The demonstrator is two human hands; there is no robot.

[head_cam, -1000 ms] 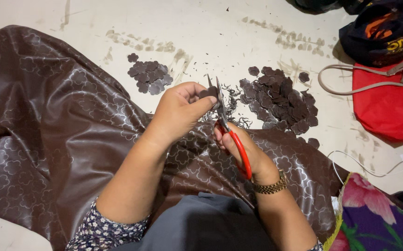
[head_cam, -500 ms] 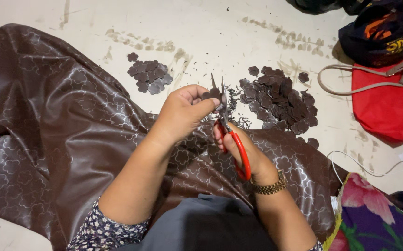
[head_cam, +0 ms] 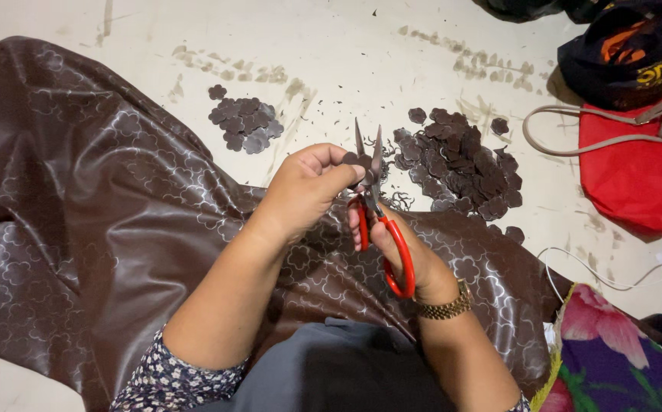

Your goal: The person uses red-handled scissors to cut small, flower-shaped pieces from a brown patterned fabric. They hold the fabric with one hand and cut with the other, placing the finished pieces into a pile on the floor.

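Right hand (head_cam: 411, 255) closed through the red loop handles of the scissors (head_cam: 376, 206), blades parted and pointing away from the body – their long axis runs up the view. Left hand (head_cam: 308, 187), just left of the scissors, pinches a small brown cutout (head_cam: 356, 160) that lies between the blades. Beyond the scissors to the right, a large pile of cutouts (head_cam: 464, 164); to the left, a smaller pile (head_cam: 243, 123). Beneath the scissors – patterned brown sheet (head_cam: 79, 221). Far right of them, a red bag (head_cam: 636, 172) with a beige strap; no label legible.

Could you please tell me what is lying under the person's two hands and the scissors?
A brown patterned sheet spreads under both hands, left hand and right hand with red-handled scissors. The floor beneath it is covered.
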